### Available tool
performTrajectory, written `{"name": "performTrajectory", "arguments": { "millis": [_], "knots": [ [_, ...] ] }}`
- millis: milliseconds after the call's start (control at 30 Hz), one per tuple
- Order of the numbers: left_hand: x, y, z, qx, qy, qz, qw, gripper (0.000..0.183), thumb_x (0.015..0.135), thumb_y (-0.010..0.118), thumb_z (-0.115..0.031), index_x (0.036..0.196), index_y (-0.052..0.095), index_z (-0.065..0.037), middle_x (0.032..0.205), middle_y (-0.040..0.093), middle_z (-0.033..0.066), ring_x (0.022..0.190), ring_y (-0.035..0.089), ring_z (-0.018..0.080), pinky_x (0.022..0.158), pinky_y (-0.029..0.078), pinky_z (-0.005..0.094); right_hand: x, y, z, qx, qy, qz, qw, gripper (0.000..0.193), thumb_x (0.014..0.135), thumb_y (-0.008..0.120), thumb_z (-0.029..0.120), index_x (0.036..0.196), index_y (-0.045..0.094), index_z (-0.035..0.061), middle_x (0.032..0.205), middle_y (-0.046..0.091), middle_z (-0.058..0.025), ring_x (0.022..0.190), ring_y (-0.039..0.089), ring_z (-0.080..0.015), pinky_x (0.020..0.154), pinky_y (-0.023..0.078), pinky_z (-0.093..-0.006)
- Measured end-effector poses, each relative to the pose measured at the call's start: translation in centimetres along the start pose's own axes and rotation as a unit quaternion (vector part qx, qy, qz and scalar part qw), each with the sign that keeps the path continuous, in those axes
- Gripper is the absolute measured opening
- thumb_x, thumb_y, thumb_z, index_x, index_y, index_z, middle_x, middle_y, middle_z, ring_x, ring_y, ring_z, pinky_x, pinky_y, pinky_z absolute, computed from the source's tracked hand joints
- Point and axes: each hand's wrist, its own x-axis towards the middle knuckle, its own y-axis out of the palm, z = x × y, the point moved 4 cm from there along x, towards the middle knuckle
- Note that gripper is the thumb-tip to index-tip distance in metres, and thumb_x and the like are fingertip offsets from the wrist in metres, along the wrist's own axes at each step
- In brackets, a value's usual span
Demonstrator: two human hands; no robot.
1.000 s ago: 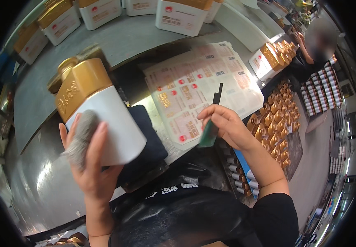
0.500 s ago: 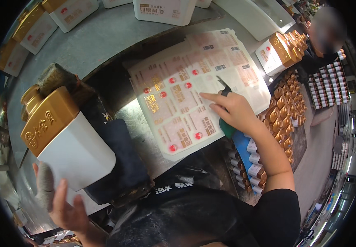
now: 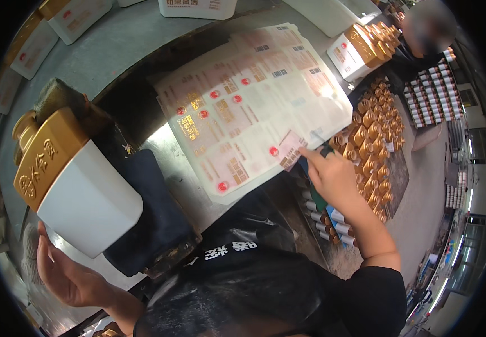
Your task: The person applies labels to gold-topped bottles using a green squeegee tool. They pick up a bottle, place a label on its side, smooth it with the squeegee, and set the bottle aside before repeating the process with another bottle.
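Observation:
A large bottle point(image 3: 94, 196), white below and gold at the shoulder and neck, lies tilted on a dark blue padded rest at my left. My left hand point(image 3: 74, 278) is beside its lower left side, fingers stretched and holding nothing; a grey covering shows on one finger. My right hand point(image 3: 333, 177) is closed at the near right edge of a stack of label sheets point(image 3: 220, 194). Its fingertips pinch a small pinkish label point(image 3: 288, 149) with a red round mark. A green-handled tool point(image 3: 317, 197) with a thin tip is also in that hand, mostly hidden.
Several white-and-gold bottles point(image 3: 77, 19) stand along the far left of the metal table. More bottles point(image 3: 352, 53) stand at the far right near another person. Many gold-topped bottles point(image 3: 375, 151) are packed to my right. A rough brownish bundle point(image 3: 60, 101) sits behind the tilted bottle.
My right hand has drawn toward the sheet's near right edge, and a label now shows lifted at its fingertips. My left hand has turned and its fingers moved nearer together. The view has shifted.

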Motion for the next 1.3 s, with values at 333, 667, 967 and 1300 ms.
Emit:
{"name": "performTrajectory", "arguments": {
  "millis": [333,667,967,1300],
  "knots": [
    [-0.8,2.4,0.1,-0.018,-0.041,0.183,0.982,0.107,0.066,0.088,-0.027,0.153,0.026,-0.01,0.155,0.029,0.0154,0.142,0.03,0.0285,0.114,0.028,0.0447,-2.0,3.2,-5.6,0.308,0.287,-0.083,0.903,0.025,0.091,0.065,0.027,0.096,0.063,0.0027,0.07,0.064,-0.0065,0.065,0.063,-0.0177,0.058,0.048,-0.031],
    [0.0,2.5,-0.9,0.112,-0.011,0.193,0.975,0.106,0.062,0.082,-0.001,0.153,0.027,-0.008,0.151,0.038,0.015,0.129,0.043,0.0283,0.11,0.031,0.0377,-0.7,7.0,-5.6,0.592,0.4,0.041,0.698,0.026,0.089,0.07,0.029,0.086,0.065,0.0035,0.074,0.066,-0.0033,0.064,0.061,-0.0105,0.05,0.042,-0.022],
    [1.9,1.9,-2.1,0.172,0.155,0.3,0.925,0.057,0.083,0.071,-0.036,0.136,0.057,-0.021,0.133,0.059,0.008,0.145,0.022,0.0348,0.117,0.006,0.056,0.5,-8.6,6.6,0.047,0.093,-0.205,0.973,0.005,0.085,0.069,0.009,0.086,0.066,0.0047,0.07,0.068,-0.0073,0.062,0.067,-0.018,0.058,0.05,-0.0301],
    [1.1,-0.1,-0.2,-0.168,-0.072,0.194,0.964,0.062,0.095,0.058,-0.037,0.142,0.04,0.0,0.141,0.046,0.0162,0.127,0.049,0.0303,0.111,0.031,0.0449,10.5,-9.6,23.2,0.668,-0.013,0.023,0.744,0.012,0.091,0.066,0.01,0.087,0.061,0.0002,0.067,0.064,-0.0014,0.062,0.062,-0.0059,0.057,0.046,-0.0187]
  ]
}}
